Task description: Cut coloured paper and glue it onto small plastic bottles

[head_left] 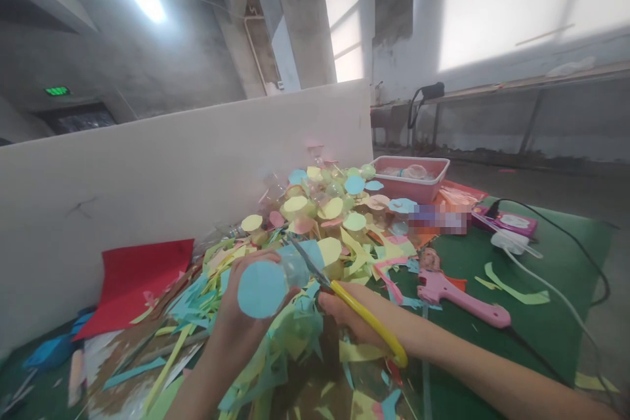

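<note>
My left hand (236,328) is closed around a small clear plastic bottle (290,269) with a light blue paper disc (262,289) stuck on its bottom end, facing me. My right hand (352,316) grips yellow-handled scissors (361,315); their blades point up and left and reach the bottle's side. Both hands hover over a heap of coloured paper scraps (275,348) on the green table mat (541,321).
A pile of bottles capped with coloured paper discs (327,207) lies behind the hands. A pink tray (411,177), a pink glue gun (460,298), a white plug with cable (512,241) and a red sheet (132,279) are nearby. A white partition (172,170) stands behind.
</note>
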Demonstrator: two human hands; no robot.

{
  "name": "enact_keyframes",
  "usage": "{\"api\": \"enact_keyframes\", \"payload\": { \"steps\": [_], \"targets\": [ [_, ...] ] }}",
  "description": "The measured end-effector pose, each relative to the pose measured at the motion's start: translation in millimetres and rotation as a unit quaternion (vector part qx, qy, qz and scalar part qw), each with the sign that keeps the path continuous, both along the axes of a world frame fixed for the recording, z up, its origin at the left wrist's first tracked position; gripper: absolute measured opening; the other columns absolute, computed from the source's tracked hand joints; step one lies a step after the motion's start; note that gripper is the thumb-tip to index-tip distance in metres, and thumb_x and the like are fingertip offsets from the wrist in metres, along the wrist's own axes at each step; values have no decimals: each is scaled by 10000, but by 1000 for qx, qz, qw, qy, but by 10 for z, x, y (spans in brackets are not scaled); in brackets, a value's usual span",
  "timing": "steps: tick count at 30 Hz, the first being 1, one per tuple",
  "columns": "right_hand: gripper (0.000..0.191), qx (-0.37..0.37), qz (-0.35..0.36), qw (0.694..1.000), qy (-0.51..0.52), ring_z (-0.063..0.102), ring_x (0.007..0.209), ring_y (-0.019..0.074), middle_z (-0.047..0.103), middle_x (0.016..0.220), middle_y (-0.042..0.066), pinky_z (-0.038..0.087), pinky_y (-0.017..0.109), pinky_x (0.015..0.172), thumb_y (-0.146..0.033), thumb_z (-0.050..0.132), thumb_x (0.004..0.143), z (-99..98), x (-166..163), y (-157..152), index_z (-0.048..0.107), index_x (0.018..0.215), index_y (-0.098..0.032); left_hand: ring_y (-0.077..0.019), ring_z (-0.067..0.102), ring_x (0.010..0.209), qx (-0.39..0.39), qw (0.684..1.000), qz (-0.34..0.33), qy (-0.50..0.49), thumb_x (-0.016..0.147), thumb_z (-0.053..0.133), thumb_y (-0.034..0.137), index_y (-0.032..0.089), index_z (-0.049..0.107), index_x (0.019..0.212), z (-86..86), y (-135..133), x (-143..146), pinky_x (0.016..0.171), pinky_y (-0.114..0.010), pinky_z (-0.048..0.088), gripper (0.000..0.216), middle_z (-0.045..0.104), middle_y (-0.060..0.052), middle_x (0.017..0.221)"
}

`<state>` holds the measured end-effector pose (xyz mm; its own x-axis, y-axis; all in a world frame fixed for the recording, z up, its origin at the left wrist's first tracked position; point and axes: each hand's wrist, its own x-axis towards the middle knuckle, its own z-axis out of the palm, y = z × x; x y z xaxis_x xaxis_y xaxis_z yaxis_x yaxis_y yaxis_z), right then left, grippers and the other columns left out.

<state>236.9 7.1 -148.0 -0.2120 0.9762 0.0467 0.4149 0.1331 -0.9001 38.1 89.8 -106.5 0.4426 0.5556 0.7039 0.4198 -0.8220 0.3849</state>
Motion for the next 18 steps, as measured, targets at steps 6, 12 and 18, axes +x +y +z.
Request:
{"api": "enact_keyframes", "payload": {
  "steps": [6,12,18],
  "targets": [
    [482,-19,-9,1000,5,351,583,105,383,656,-50,311,243,535,-653,360,920,29,24,-3,377,737,-208,-229,604,1031,15,1000,-3,12,775,734,302,286,557,1088,7,41,-31,882,-388,510,360,626,-21,1054],
    [445,18,40,999,4,372,617,112,435,728,-37,330,239,550,-643,350,931,83,84,-58,398,836,-211,-246,629,1042,0,999,-14,42,795,706,269,309,574,1082,38,64,-77,920,-421,510,319,644,-20,1086],
    [501,-28,-1,1000,-2,383,587,111,429,666,-35,328,236,531,-672,343,915,25,38,15,418,761,-201,-242,615,1043,11,997,-28,71,790,700,211,342,565,1136,6,131,-148,906,-408,515,394,639,-15,1105]
  ]
}}
